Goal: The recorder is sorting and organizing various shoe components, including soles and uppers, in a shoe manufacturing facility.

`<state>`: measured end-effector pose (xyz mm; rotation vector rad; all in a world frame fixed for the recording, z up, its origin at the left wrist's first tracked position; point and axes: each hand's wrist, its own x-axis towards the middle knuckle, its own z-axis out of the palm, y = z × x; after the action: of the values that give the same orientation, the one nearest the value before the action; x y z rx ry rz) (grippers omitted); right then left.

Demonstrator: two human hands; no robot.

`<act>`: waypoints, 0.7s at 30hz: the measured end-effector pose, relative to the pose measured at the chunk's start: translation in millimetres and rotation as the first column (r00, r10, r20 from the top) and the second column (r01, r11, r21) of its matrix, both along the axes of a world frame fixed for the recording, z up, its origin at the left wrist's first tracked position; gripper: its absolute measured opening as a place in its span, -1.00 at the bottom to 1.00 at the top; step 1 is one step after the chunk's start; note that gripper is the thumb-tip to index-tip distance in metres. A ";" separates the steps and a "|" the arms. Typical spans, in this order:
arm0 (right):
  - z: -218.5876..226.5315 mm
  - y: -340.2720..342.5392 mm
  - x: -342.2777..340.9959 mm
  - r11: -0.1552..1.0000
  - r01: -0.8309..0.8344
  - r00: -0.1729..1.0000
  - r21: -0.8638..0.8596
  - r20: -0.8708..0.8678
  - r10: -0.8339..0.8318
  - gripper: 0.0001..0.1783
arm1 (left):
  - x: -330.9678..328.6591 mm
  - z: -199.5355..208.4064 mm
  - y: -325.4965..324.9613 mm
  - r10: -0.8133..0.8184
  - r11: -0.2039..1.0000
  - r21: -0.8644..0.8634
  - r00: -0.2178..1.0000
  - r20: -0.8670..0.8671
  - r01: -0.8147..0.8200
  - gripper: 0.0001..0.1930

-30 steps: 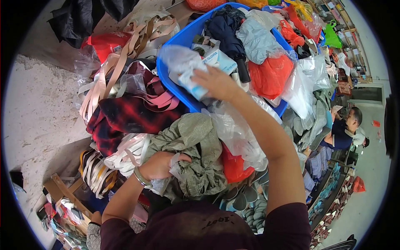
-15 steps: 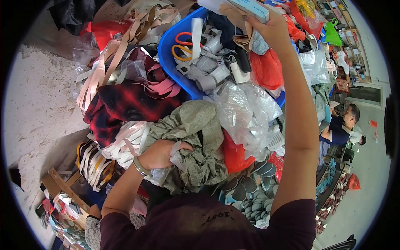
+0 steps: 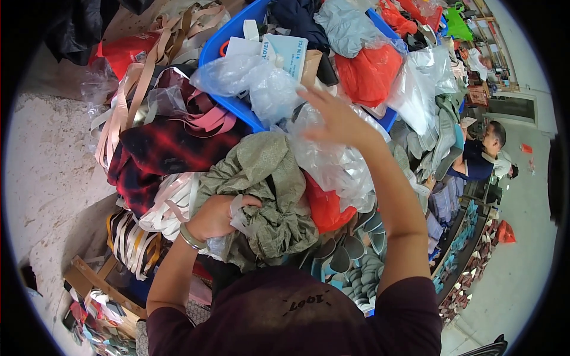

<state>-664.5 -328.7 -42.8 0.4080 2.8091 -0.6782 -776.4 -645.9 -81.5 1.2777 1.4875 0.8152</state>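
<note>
My left hand [image 3: 215, 218], a metal bangle at its wrist, is closed on a crumpled piece of thin whitish plastic [image 3: 238, 215]. It rests against a bunched grey-green cloth [image 3: 276, 190]. My right hand [image 3: 335, 120] is raised with fingers apart and nothing in it, slightly blurred, over clear plastic bags [image 3: 323, 154]. Beyond it stands a blue bin [image 3: 209, 56]. A light-blue and white carton [image 3: 288, 54] lies on the bin's contents, with a clear bag [image 3: 270, 92] in front of it, partly over the bin's near rim.
Left of the cloth lie a red-and-black checked fabric [image 3: 172, 151] and bundled straps [image 3: 127, 107]. A red bag [image 3: 326, 204] and several grey shoe soles [image 3: 362, 273] are at the near right. A person [image 3: 484, 151] sits farther right beside shelving.
My right hand has let go of the carton and come back toward me; the carton now lies in the bin. A clear bag now lies at the bin's near side. My left hand keeps its grip.
</note>
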 end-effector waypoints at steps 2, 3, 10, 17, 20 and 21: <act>11.7 -25.9 39.6 0.962 -0.076 0.939 0.261 0.345 -0.019 0.05 | -0.6 0.1 -0.1 -0.028 0.999 -0.028 1.000 -0.010 0.027 -0.49; 10.6 -29.1 56.2 0.963 -0.068 0.939 0.262 0.343 -0.027 0.05 | 2.1 -5.3 -1.9 0.000 1.000 0.009 1.000 0.005 0.000 -0.50; -60.8 8.8 146.4 0.910 0.279 0.954 0.308 0.020 -0.299 -0.09 | 6.7 2.9 1.0 0.032 0.999 0.040 0.999 0.002 -0.032 -0.55; -27.6 68.2 126.9 0.637 0.622 0.582 -0.455 -0.276 -0.765 -0.53 | 12.1 -3.1 -2.6 0.078 0.994 0.078 0.997 0.023 -0.080 -0.59; 21.7 99.0 139.2 0.376 0.537 0.471 -0.755 -0.101 -0.876 -0.56 | 11.6 0.8 -1.7 0.065 0.997 0.053 0.998 -0.013 -0.064 -0.59; 39.4 103.8 145.3 0.758 0.502 0.695 -0.416 -0.328 -0.640 -0.61 | 12.2 1.5 -1.6 0.063 0.997 0.055 0.998 -0.014 -0.062 -0.59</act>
<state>-519.2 -224.9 -3.4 1.2635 2.8930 -1.4852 -764.2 -647.5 -80.0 1.2857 1.5333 0.8938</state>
